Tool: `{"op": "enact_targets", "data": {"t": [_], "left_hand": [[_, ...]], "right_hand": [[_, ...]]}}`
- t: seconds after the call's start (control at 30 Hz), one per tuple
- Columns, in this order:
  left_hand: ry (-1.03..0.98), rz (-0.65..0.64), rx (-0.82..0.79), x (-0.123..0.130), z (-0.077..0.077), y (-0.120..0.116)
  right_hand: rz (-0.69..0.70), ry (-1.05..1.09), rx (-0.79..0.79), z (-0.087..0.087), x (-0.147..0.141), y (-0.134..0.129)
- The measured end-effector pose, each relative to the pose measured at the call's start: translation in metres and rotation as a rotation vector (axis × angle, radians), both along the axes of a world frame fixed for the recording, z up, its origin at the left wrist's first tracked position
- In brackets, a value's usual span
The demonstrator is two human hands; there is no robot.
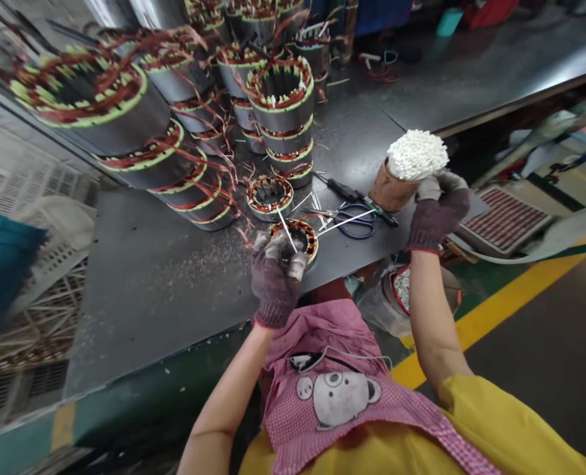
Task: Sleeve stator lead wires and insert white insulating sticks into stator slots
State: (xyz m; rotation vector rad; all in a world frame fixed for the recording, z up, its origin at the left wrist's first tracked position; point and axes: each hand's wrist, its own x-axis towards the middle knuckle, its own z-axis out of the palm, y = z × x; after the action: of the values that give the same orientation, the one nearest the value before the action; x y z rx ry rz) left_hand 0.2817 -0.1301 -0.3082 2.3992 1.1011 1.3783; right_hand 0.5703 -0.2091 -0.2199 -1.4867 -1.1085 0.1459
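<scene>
My left hand (pixel 279 274), in a dark glove with pale worn fingertips, is closed at the near rim of a small wound stator (pixel 309 239). A thin white strip (pixel 286 227) rises from its fingers. Just behind, a second small stator (pixel 270 198) lies on the table. My right hand (pixel 440 198), gloved too, has its fingers bent beside a brown cup (pixel 390 187) packed with white sticks (pixel 418 155); what its fingertips hold, if anything, is hidden. Another white strip (pixel 347 221) runs from the near stator toward the cup.
Tall stacks of wound stators (pixel 284 119) with loose copper wires stand at the back left. Blue-handled scissors (pixel 355 221) and a black screwdriver (pixel 340 189) lie between the stators and the cup. A bin (pixel 400 290) stands below the table edge.
</scene>
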Motion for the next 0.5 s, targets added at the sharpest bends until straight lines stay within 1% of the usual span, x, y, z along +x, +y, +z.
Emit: {"op": "enact_targets", "data": {"t": [0.07,0.13,0.17,0.23,0.3,0.33,0.37,0.43,0.5], "left_hand": [[0.13,-0.14,0.067,-0.022,0.014,0.009],[0.316,-0.297,0.119,-0.041,0.029,0.023],[0.404,-0.359,0.133,-0.048,0.035,0.031],[0.526,-0.419,0.151,-0.054,0.041,0.041],[0.555,-0.395,0.167,-0.048,0.038,0.044],[0.544,-0.363,0.173,-0.043,0.035,0.042],[0.53,-0.328,0.178,-0.036,0.032,0.039],[0.494,-0.274,0.216,-0.023,0.029,0.03],[0.517,-0.261,0.248,-0.017,0.031,0.024]], "right_hand": [[-0.019,-0.036,0.012,-0.007,0.005,-0.007],[-0.062,-0.068,0.028,-0.021,0.018,-0.013],[-0.112,-0.078,0.046,-0.029,0.029,-0.013],[-0.3,-0.07,0.112,-0.045,0.055,-0.006],[-0.52,-0.015,0.2,-0.058,0.078,0.01],[-0.594,0.016,0.242,-0.063,0.087,0.018],[-0.641,0.046,0.283,-0.066,0.094,0.025],[-0.687,0.088,0.349,-0.07,0.1,0.032],[-0.724,0.132,0.377,-0.071,0.101,0.028]]}}
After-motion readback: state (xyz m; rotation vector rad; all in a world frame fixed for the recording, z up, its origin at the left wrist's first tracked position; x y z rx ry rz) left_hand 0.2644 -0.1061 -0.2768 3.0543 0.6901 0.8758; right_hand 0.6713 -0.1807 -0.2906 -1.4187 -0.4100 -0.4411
